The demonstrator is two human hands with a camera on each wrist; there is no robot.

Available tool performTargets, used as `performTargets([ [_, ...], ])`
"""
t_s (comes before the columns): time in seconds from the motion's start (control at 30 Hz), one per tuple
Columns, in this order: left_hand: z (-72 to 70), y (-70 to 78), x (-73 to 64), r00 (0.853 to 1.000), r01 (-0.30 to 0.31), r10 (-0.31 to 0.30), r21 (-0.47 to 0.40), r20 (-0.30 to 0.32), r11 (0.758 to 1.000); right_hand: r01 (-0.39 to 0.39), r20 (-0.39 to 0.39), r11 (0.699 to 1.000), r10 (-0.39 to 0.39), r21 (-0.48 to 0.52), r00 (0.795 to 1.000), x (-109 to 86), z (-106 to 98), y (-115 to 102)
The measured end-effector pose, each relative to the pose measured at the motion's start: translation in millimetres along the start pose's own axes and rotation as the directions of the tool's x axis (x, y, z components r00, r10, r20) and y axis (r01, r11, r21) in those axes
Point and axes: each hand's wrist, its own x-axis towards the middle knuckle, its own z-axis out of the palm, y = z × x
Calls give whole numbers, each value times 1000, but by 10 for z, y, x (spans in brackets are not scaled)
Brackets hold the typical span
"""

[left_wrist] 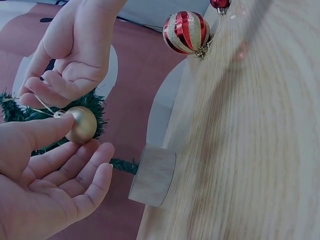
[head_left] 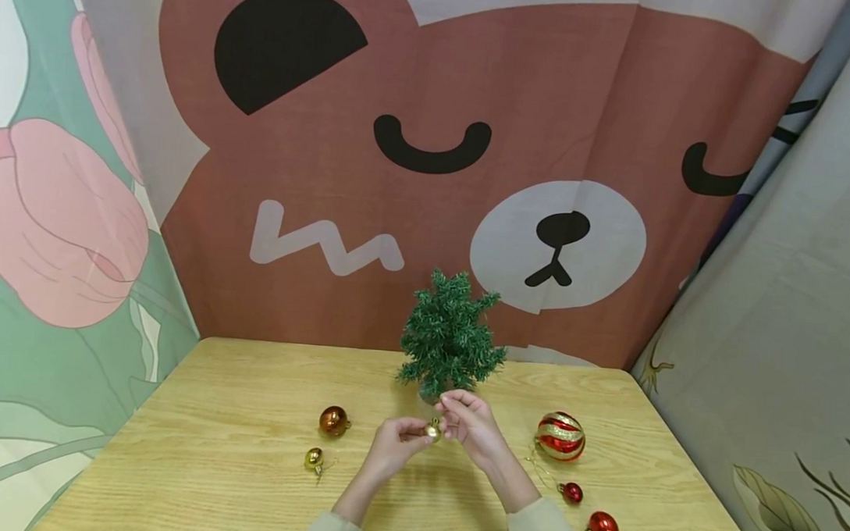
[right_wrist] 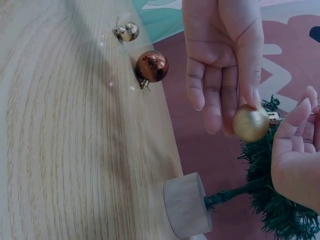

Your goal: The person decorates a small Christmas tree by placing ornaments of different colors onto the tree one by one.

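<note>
Gold bauble [left_wrist: 84,126] held above the table [head_left: 248,486], in front of the small tree [head_left: 451,329]; my left hand [head_left: 394,444] pinches it, my right hand [head_left: 477,431] pinches its string [left_wrist: 44,103]; copper ball [head_left: 333,422] lies off to the left, striped ball [head_left: 560,437] to the right

Right wrist view: tree [right_wrist: 262,187] partly hidden behind right hand [right_wrist: 298,157], itself cut off by right edge.

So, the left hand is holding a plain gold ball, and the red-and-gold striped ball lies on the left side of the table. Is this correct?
Not quite: the red-and-gold striped ball lies on the right side of the table, as the head view shows. The left hand is indeed holding a plain gold ball.
</note>
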Motion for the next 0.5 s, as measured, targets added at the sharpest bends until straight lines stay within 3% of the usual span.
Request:
performTargets([
  [0.5, -37, 26, 36, 1000, -12, 13, 67, -16, 998, -10, -19, 1000, 10, -10, 1000, 3, 0, 10],
])
